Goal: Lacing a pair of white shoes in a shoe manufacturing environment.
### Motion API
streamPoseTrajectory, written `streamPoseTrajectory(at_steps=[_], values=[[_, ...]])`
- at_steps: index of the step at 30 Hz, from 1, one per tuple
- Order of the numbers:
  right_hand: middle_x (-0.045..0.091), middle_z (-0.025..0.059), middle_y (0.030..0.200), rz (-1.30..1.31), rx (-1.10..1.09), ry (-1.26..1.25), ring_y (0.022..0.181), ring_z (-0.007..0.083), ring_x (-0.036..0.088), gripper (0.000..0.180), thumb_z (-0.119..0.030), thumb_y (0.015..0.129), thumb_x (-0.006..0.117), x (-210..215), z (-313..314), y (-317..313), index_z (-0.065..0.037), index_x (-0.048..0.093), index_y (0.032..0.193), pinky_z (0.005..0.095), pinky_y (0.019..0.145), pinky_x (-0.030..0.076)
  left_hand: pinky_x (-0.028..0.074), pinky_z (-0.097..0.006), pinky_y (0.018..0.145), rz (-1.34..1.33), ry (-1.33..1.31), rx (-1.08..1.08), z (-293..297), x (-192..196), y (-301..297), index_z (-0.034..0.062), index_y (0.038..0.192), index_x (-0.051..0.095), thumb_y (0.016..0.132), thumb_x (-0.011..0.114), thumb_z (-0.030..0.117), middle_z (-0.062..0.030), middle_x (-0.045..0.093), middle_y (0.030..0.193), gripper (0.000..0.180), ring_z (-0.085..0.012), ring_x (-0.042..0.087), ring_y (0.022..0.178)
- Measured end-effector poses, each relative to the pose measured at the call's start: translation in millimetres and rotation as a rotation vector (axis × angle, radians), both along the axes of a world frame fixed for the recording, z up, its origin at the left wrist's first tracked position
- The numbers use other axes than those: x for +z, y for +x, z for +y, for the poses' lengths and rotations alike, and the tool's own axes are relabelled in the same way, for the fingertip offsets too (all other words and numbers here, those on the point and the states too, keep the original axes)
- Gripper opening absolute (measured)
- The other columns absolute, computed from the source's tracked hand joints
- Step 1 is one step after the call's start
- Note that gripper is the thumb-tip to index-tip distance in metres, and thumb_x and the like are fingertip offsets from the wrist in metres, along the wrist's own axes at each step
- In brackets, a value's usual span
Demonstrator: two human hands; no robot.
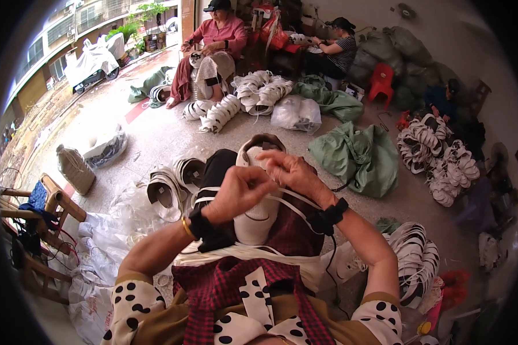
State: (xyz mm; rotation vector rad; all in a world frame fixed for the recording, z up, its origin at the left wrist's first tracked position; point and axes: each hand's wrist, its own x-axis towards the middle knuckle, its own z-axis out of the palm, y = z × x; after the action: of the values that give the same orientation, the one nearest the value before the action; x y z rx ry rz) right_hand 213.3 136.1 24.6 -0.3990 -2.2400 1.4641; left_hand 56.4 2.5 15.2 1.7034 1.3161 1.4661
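Observation:
A white sneaker (pixel 254 221) lies on my lap, its toe toward me and its collar pointing away. Over its upper, my left hand (pixel 242 190) is closed in a pinch, and a white shoelace (pixel 208 190) trails from it to the left. My right hand (pixel 293 177) hovers at the tongue and eyelets with its fingers curled in; what they grip is hidden. More lace runs below that hand toward the right wrist. A bundle of white laces (pixel 244 252) lies across my lap, over dark cloth and a red-and-black checked apron (pixel 221 287).
Several striped white shoes (pixel 170 190) stand left of my knees; another stack (pixel 411 259) is at my right. Green sacks (pixel 357 158), shoe piles (pixel 437 152) and a red stool (pixel 381 83) lie beyond. Other people sit farther back. A bamboo chair (pixel 52 201) stands at left.

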Motion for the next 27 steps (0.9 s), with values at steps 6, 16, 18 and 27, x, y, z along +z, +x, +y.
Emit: streamPoseTrajectory(at_steps=[6, 16, 18, 27], values=[[0.065, 0.0027, 0.092, -0.082, 0.357, 0.247, 0.092, 0.0124, 0.055, 0.024, -0.031, 0.096, 0.064, -7, 12, -10, -0.009, 0.074, 0.101, 0.0307, 0.086, 0.044, 0.044, -0.027, 0.056, 0.309, 0.250, 0.012, 8, 13, 2, -0.0006, 0.081, 0.070, 0.085, 0.073, 0.006, -0.0062, 0.060, 0.067, 0.008, -0.0079, 0.056, 0.061], [0.069, 0.0030, 0.089, 0.096, -0.062, 0.040, 0.075, 0.0086, 0.059, 0.034, -0.031, 0.105, 0.051, -18, 7, 10, -0.005, 0.073, 0.103, 0.0216, 0.062, 0.048, 0.054, -0.031, 0.065, 0.276, 0.076, 0.923, -33, -66, -224, -0.0001, 0.079, 0.071, 0.084, 0.073, 0.010, -0.0118, 0.069, 0.078, 0.011, -0.0195, 0.068, 0.069], [0.072, 0.0051, 0.092, 0.203, -0.118, -0.104, 0.064, 0.0062, 0.059, 0.027, -0.027, 0.102, 0.055, -24, 22, 32, -0.006, 0.073, 0.099, 0.0188, 0.049, 0.043, 0.053, -0.032, 0.063, 0.382, 0.033, 1.122, -65, -70, -280, 0.0006, 0.077, 0.071, 0.083, 0.074, 0.012, -0.0108, 0.068, 0.075, 0.013, -0.0197, 0.066, 0.066], [0.073, 0.0045, 0.094, 0.901, -0.826, -0.398, 0.090, 0.0098, 0.069, 0.023, -0.028, 0.100, 0.057, 14, 157, 217, -0.008, 0.066, 0.107, 0.0191, 0.048, 0.041, 0.053, -0.033, 0.071, 0.398, 0.108, 0.938, -46, -62, -257, 0.0039, 0.095, 0.074, 0.081, 0.076, 0.013, -0.0103, 0.069, 0.091, 0.016, -0.0204, 0.066, 0.080]])
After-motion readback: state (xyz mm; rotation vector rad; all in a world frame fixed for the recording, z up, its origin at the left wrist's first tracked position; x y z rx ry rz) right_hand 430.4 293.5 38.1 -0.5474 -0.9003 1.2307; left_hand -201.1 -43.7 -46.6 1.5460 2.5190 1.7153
